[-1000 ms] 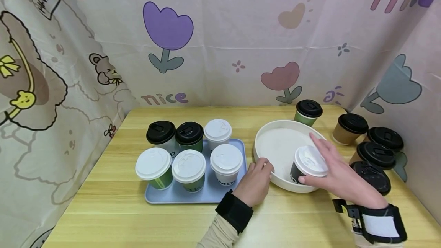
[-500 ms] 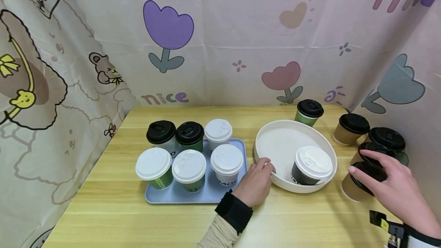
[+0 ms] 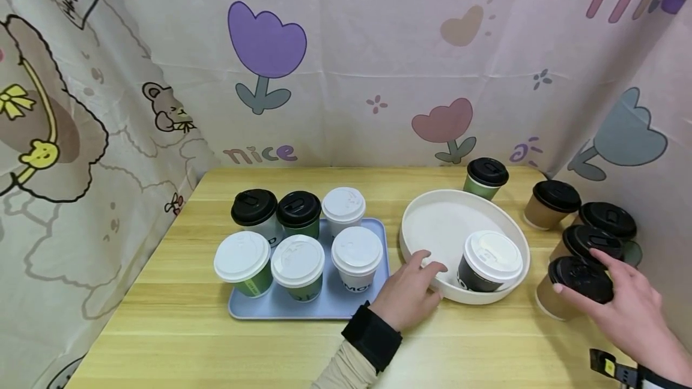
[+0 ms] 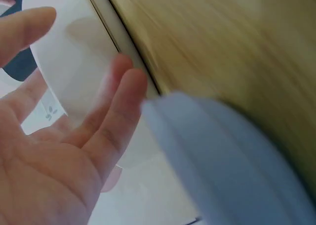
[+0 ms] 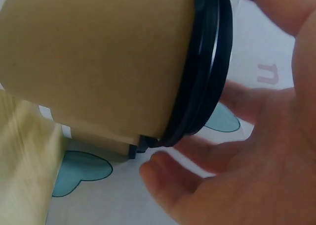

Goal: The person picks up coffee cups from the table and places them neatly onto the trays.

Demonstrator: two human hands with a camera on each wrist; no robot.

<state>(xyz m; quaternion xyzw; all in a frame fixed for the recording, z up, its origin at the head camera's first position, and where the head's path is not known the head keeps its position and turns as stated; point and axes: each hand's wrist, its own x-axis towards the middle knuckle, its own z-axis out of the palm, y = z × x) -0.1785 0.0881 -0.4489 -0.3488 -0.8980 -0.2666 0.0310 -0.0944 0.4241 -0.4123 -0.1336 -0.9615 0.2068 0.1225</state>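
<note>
My right hand (image 3: 629, 311) is at the nearest brown paper cup (image 3: 554, 299), thumb and fingers spread about its black lid (image 3: 581, 279). In the right wrist view the brown cup (image 5: 98, 52) fills the upper left, and the fingers reach past its lid without closing on it. Beside the round white tray (image 3: 427, 215), my left hand (image 3: 411, 293) has its fingers loosely bent at the near left rim. The left wrist view shows that hand (image 4: 59, 156) with nothing held. A dark cup with a white lid (image 3: 489, 262) stands in the round tray's near right part.
Left of the round tray lies a blue rectangular tray (image 3: 259, 311), with several lidded cups on and beside it. More brown cups with black lids (image 3: 551, 203) stand along the right wall. Behind the round tray is a green cup with a black lid (image 3: 485, 179). Printed cloth hangs behind.
My right hand has let go of the white-lidded cup in the round tray and moved right to the brown cup. My left hand has loosened from the tray's rim.
</note>
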